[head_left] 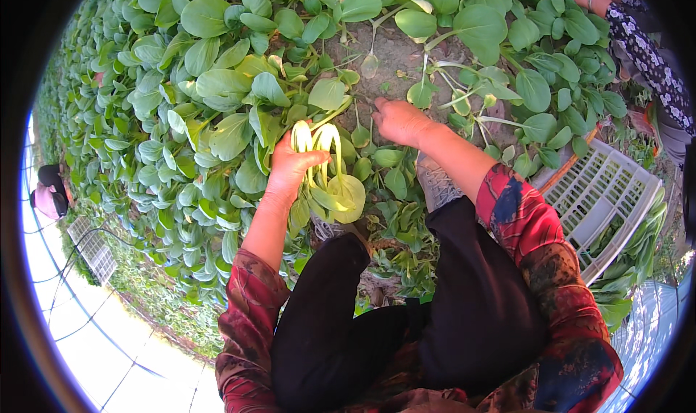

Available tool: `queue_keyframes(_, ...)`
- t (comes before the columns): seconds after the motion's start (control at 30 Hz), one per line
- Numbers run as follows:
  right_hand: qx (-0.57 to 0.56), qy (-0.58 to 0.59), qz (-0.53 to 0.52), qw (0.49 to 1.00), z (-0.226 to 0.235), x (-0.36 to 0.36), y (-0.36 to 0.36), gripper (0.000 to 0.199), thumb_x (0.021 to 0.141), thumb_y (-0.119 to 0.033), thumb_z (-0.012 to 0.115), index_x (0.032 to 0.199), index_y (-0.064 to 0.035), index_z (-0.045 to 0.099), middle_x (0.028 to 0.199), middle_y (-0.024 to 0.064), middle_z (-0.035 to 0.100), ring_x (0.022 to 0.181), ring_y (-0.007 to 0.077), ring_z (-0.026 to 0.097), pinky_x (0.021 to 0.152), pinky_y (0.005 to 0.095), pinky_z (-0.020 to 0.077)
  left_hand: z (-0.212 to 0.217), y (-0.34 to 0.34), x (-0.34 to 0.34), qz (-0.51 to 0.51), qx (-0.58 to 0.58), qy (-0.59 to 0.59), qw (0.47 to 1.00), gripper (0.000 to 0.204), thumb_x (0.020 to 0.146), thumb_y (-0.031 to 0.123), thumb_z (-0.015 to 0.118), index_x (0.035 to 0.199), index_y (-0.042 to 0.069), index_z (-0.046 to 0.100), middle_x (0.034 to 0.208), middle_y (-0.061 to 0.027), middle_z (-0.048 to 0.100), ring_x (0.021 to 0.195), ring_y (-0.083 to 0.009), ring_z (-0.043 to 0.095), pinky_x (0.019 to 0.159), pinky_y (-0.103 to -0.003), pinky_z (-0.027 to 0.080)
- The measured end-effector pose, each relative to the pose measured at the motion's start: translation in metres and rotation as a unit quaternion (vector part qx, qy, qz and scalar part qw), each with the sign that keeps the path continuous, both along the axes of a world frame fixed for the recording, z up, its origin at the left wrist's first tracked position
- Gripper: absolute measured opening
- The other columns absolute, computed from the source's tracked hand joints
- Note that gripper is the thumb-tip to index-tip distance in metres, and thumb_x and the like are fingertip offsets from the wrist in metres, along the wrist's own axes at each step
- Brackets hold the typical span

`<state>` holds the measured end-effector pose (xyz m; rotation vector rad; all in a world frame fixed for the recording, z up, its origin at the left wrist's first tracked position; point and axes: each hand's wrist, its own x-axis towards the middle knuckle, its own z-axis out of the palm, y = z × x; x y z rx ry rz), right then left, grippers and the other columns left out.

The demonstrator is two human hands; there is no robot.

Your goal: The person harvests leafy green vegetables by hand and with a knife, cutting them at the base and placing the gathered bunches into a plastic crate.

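- While the head view is showing 2 bare hands, what are they doing?
- Left hand (288,165) is clasping leafy greens (342,194) just beyond the left knee (337,255). Right hand (402,122) is resting at the soil (380,61); can't tell if it's grasping anything.
- Risk?
- Stems could be snapping if the thumb's pressing hard, I'd guess.
- Looks?
- Pale stems are arching over, yellow-green leaves are hanging down.
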<state>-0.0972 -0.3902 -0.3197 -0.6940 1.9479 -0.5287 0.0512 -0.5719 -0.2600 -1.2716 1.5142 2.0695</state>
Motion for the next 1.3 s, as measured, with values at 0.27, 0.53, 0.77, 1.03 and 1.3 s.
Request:
queue_keyframes(0.27, -0.021, 0.046, -0.012, 0.999, -0.007, 0.021, 0.017, 0.032, 0.091, -0.024, 0.046, 0.105, 0.0037, 0.052, 0.082, 0.0229, 0.063, 0.074, 0.0368, 0.063, 0.067, 0.046, 0.0498, 0.015, -0.002, 0.001, 0.017, 0.033, -0.019, 0.999, 0.066, 0.068, -0.008, 0.067, 0.129, -0.002, 0.042, 0.107, -0.0129, 0.06, 0.079, -0.0232, 0.065, 0.075, -0.034, 0.053)
queue_keyframes(0.53, -0.222, -0.488, -0.433, 0.725, 0.027, 0.024, 0.029, 0.029, 0.091, -0.028, 0.058, 0.11, -0.006, 0.058, 0.065, 0.0, 0.05, 0.043, 0.0061, 0.043, 0.037, 0.0208, 0.0378, 0.044, 0.019, 0.012, -0.031, 0.119, 0.039, 0.992, 0.065, 0.067, -0.01, 0.067, 0.127, 0.0, 0.044, 0.121, -0.0217, 0.057, 0.096, -0.0247, 0.063, 0.081, -0.036, 0.054)
queue_keyframes(0.77, -0.331, -0.469, -0.471, 0.67, 0.086, 0.028, 0.057, 0.042, 0.096, -0.034, 0.048, 0.121, 0.0001, 0.05, 0.073, 0.0004, 0.051, 0.046, 0.0073, 0.043, 0.04, 0.0211, 0.0355, 0.055, 0.044, 0.018, -0.014, 0.2, 0.075, 0.977, 0.063, 0.067, -0.012, 0.069, 0.124, 0.003, 0.048, 0.119, -0.0259, 0.057, 0.102, -0.0287, 0.062, 0.082, -0.039, 0.055)
queue_keyframes(1.03, -0.307, -0.212, -0.429, 0.822, 0.114, 0.005, 0.093, 0.016, 0.082, -0.007, 0.07, 0.096, -0.001, 0.065, 0.069, -0.0041, 0.057, 0.049, 0.0002, 0.044, 0.042, 0.0172, 0.0307, 0.092, 0.052, -0.005, -0.018, 0.231, 0.113, 0.966, 0.083, 0.064, -0.009, 0.071, 0.138, 0.001, 0.035, 0.105, -0.0141, 0.064, 0.098, -0.0317, 0.065, 0.079, -0.04, 0.056)
queue_keyframes(1.3, -0.292, -0.293, -0.38, 0.827, 0.129, 0.015, 0.047, 0.015, 0.085, -0.015, 0.069, 0.092, -0.0025, 0.065, 0.065, -0.0044, 0.056, 0.046, 0.0011, 0.043, 0.041, 0.018, 0.0316, 0.073, 0.06, -0.037, -0.045, 0.17, 0.12, 0.977, 0.067, 0.064, -0.008, 0.074, 0.125, 0.001, 0.05, 0.106, -0.0074, 0.064, 0.094, -0.0149, 0.062, 0.087, -0.03, 0.049)
